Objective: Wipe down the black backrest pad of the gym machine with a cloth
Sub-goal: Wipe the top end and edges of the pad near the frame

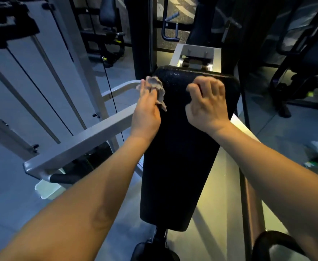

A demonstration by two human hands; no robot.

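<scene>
Head view: left grip [146,110] clamps the bunched cloth [155,87] at the backrest pad [178,147]'s upper-left edge; right grip [207,104], curled and empty, braces near its top. So wadded, the cloth may skip patches.

Left hand [146,108] grips the cloth [157,87] against the upper left edge of the backrest pad [180,157]. Right of the grip, on the same upper part of the pad, rests the right hand [207,102], fingers bent, apart from the cloth. Left of the grip: a frame bar [79,144] and a cable [111,87]. Behind the grip, past the pad's top edge: a mounting bracket [195,53]. Nearer than the grip, the pad extends toward the viewer.
</scene>
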